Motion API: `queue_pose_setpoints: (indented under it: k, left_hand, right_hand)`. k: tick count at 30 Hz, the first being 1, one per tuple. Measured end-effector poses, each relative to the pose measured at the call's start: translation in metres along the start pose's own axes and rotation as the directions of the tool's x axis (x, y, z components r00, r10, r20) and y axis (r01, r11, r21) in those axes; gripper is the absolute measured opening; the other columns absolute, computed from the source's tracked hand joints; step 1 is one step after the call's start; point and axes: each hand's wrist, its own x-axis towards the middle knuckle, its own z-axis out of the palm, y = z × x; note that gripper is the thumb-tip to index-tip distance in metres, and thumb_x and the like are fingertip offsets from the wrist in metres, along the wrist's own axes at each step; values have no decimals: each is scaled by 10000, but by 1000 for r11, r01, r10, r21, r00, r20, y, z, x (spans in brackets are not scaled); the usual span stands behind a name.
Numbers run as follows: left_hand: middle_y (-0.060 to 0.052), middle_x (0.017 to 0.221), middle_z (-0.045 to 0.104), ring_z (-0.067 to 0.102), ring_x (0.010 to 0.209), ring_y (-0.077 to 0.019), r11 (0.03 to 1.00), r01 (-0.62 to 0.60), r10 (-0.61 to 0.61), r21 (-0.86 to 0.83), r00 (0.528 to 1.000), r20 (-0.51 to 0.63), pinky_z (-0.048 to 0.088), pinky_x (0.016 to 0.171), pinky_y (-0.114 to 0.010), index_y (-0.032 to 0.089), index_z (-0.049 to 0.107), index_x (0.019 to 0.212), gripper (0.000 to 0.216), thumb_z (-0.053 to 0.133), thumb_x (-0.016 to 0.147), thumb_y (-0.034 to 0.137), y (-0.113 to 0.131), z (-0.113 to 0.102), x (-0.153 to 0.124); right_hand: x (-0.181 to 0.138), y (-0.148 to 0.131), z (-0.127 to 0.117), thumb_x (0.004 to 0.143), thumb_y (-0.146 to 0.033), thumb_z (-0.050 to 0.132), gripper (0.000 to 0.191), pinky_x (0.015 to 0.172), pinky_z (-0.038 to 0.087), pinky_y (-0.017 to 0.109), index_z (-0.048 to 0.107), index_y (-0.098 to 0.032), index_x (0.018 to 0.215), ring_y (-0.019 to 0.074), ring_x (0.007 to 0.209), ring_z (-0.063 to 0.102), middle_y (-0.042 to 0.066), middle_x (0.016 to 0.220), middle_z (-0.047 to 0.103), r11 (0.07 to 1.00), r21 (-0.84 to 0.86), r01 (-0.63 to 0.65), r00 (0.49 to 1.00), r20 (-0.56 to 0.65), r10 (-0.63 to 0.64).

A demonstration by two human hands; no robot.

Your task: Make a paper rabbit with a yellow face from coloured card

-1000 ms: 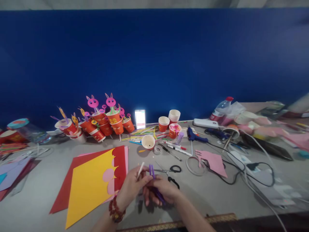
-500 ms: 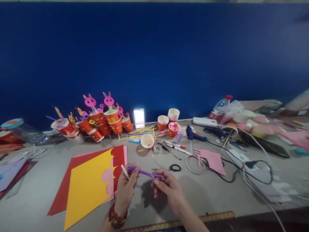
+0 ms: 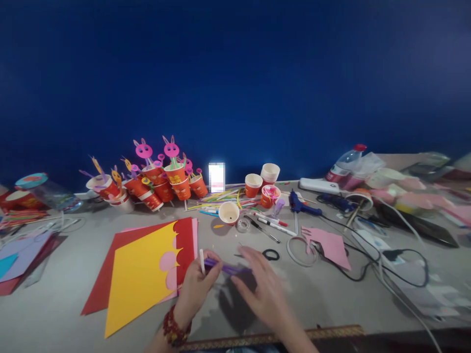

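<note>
Centrally, above a gray tabletop (image 3: 309,304), a crafter's left hand (image 3: 196,284) pinches a bundle of slim purple strips (image 3: 228,269) between thumb and fingers, with a short white stick (image 3: 202,261) upright in the same grip. Beyond the thumb, the strips run toward the right hand (image 3: 267,289), which is blurred, its thumb and fingers spread wide around their far ends; whether it touches them cannot be told. A red beaded bracelet (image 3: 174,327) circles the left wrist. Scissors (image 3: 271,254), one black handle loop showing, lie partly hidden just past the right fingers. To the left, a yellow sheet (image 3: 138,279) with a scalloped edge overlaps red and pink paper. Past the hands sit a white-mouthed paper cup (image 3: 228,214), a roll of clear tape (image 3: 243,225) and a blue glue gun (image 3: 303,206). Against the blue wall (image 3: 235,88), pink rabbit-eared heads (image 3: 143,150) rise from clustered red paper cups (image 3: 179,189).
</note>
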Motion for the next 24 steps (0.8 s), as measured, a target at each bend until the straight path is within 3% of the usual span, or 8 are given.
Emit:
queue_pose_setpoints:
  k: [2, 4, 6, 12, 17, 24]
  left_hand:
    - [91, 510, 343, 258, 435, -63, 999, 24, -22, -37, 998, 57, 172, 413, -201, 180, 595, 783, 279, 701, 797, 437, 1, 2, 1]
    - [111, 485, 295, 216, 417, -54, 986, 69, -56, -152, 994, 90, 159, 408, -195, 178, 590, 793, 339, 711, 773, 494, 0, 7, 2]
    - [129, 462, 251, 168, 402, -44, 959, 117, -95, -259, 991, 98, 142, 401, -190, 167, 608, 829, 415, 717, 740, 558, -2, 12, 2]
    - [122, 462, 272, 174, 411, -39, 951, 158, -139, -266, 986, 89, 138, 406, -187, 122, 674, 947, 528, 722, 726, 598, -2, 15, 1]
    - [111, 464, 310, 187, 405, -32, 942, 190, -166, -278, 980, 109, 155, 399, -186, 126, 664, 832, 489, 729, 721, 598, 4, 14, 2]
    - [109, 453, 331, 234, 382, -36, 942, 198, -168, -270, 977, 130, 227, 379, -171, 138, 635, 806, 450, 713, 753, 578, 4, 17, 5]
  right_hand:
    - [2, -9, -1, 950, -287, 515, 185, 824, 472, 356, 638, -218, 1069, 247, 921, 643, 92, 977, 705, 995, -84, 54, 992, 118, -44]
    - [3, -16, 4, 990, -292, 429, 235, 655, 440, 280, 629, -207, 902, 192, 692, 627, 39, 740, 673, 998, -57, -14, 985, 171, 24]
    - [3, -19, 10, 1001, -327, 405, 289, 569, 386, 248, 584, -206, 809, 158, 582, 575, -3, 633, 606, 992, 40, -122, 977, 179, 113]
    - [5, -16, 18, 978, -403, 461, 335, 583, 360, 243, 540, -209, 716, 152, 597, 545, -5, 638, 599, 920, 261, -294, 939, 257, 227]
    - [7, -11, 20, 955, -424, 496, 348, 587, 346, 246, 533, -205, 687, 145, 595, 502, -15, 623, 557, 883, 338, -325, 935, 255, 247]
    - [14, -9, 23, 830, -553, 644, 399, 620, 406, 264, 599, -181, 694, 152, 606, 517, -11, 623, 558, 664, 576, -477, 872, 408, 271]
